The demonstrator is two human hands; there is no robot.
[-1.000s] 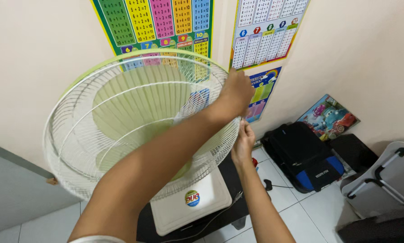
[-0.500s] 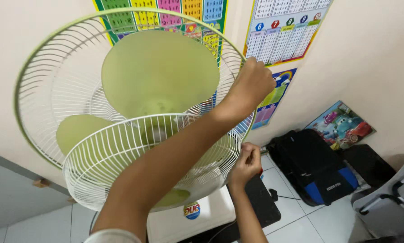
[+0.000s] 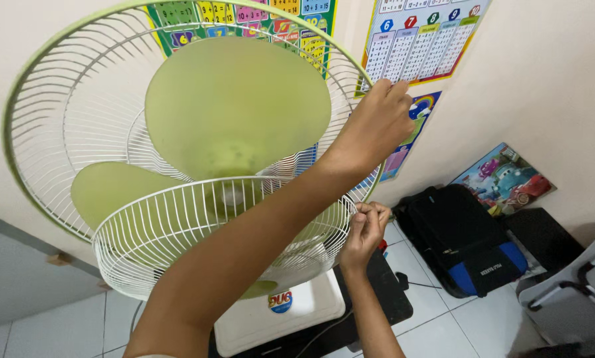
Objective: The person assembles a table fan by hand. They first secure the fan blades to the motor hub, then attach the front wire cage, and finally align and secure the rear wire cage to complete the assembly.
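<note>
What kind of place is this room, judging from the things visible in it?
Probably a room in a home where a child studies: bright learning charts on the wall, a black-and-blue backpack on the tiled floor, and a green-bladed standing fan.

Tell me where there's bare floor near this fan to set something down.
Bare tiles lie between the fan base and the black backpack, and at lower left by the wall. It is crowded around the grille, where the left hand and right hand grip.

Both hands [image 3: 370,126] grip fan guard [image 3: 65,99] rim; green blades [image 3: 238,106] exposed.
</note>
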